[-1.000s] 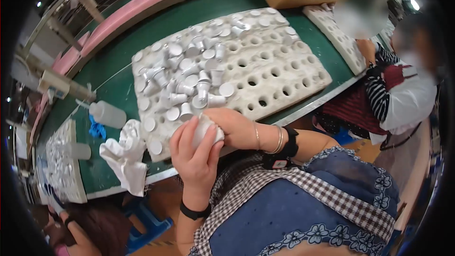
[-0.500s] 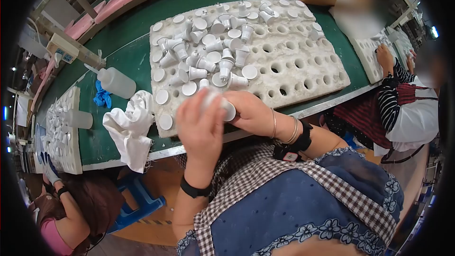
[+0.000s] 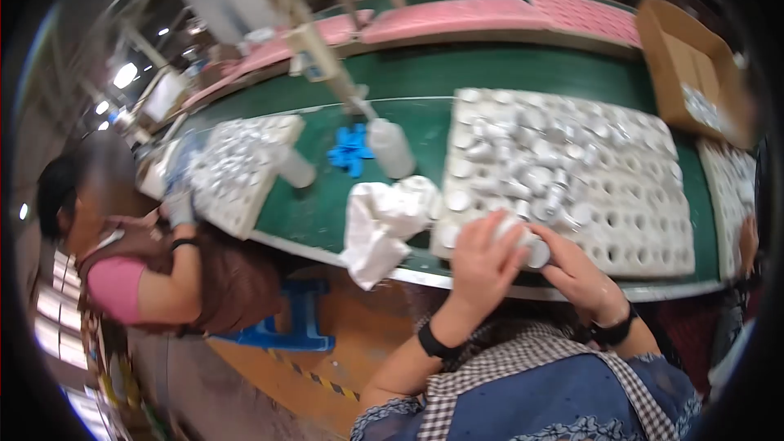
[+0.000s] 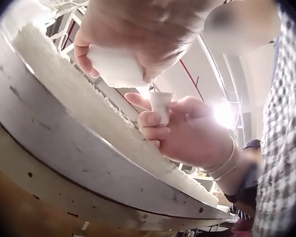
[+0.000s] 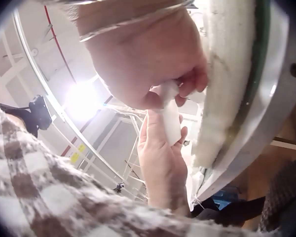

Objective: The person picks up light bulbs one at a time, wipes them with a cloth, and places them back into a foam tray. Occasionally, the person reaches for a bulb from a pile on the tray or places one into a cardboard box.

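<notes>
At the front edge of a pitted white board (image 3: 653,255), both hands are together. The right hand (image 3: 584,278) pinches a small white cup-shaped piece (image 4: 161,104) between thumb and fingers, its round flat end (image 3: 538,254) showing in the head view. In the left hand (image 3: 483,265) is a white block or pad (image 4: 116,66), its fingers curled round it, close against the small piece; its material is unclear. Behind the hands, many white and silvery cup-shaped pieces (image 3: 514,188) lie heaped on the board, whose right part shows rows of holes.
Left of the board are a crumpled white cloth (image 3: 374,233), a squeeze bottle (image 3: 390,149) and a blue glove (image 3: 351,149). A second board (image 3: 257,196) with pieces stands by a seated person (image 3: 147,269). A cardboard box (image 3: 678,73) is at back right.
The head view has swung left, showing more of the seated person and left board. Both hands remain together at the board's front edge, holding the white things.
</notes>
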Motion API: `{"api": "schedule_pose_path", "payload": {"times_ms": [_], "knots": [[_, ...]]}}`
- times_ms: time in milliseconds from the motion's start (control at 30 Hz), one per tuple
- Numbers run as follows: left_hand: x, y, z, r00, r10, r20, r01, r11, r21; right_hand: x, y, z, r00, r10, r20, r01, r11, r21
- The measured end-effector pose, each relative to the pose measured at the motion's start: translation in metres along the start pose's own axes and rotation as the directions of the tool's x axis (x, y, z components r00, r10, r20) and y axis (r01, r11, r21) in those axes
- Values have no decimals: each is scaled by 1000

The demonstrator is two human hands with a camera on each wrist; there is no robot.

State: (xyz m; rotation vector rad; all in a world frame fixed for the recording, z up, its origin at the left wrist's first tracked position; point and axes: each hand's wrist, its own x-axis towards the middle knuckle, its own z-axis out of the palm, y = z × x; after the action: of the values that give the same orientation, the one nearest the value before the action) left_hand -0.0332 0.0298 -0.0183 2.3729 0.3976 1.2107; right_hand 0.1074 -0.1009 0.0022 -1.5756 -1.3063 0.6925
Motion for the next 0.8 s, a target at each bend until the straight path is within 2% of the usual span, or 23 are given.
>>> {"api": "schedule_pose_path", "payload": {"times_ms": [33,100,133,200,233,267,333,367,400,467,633,700,733,767,800], "knots": [[1,4,-4,1000,14,4,-14,998,-58,1,4,1,999,-40,32,40,999,16],[-1,9,-3,999,26,25,-24,996,-88,-1,13,2,998,-49,-44,51,998,32],[-3,10,-1,999,27,43,-21,992,-123,-3,12,1,997,-64,-35,65,997,33],[-8,9,2,1000,12,24,-8,990,-138,-8,6,-4,980,186,-70,-172,971,167],[-9,8,3,1000,-6,14,8,987,-161,-9,3,-2,957,269,-109,-198,879,434],[-9,10,4,1000,-5,8,6,987,-159,-11,7,-2,958,264,-107,-195,881,431],[-9,15,3,998,19,52,-9,982,-189,-11,22,-3,951,230,-204,-57,784,618],[-8,17,2,998,30,52,-20,981,-192,-8,26,0,949,196,-246,14,756,654],[-7,17,2,998,33,47,-24,981,-190,-6,24,0,950,190,-247,18,757,653],[-7,15,0,999,-31,23,35,979,-200,-1,18,-2,927,274,-258,31,627,779],[-10,8,-4,996,-88,7,88,976,-199,3,-2,-9,921,344,-184,-77,622,779],[-11,8,-6,996,-92,11,93,975,-202,1,6,-11,941,314,-125,-153,726,670],[-11,8,-6,996,-90,9,90,974,-206,0,12,-11,941,314,-125,-153,726,671],[-11,9,-6,996,-88,8,88,974,-210,-1,20,-10,958,230,-172,-141,897,418],[-10,8,-6,996,-87,8,87,974,-209,-2,25,-9,972,135,-191,-112,986,128]]}}
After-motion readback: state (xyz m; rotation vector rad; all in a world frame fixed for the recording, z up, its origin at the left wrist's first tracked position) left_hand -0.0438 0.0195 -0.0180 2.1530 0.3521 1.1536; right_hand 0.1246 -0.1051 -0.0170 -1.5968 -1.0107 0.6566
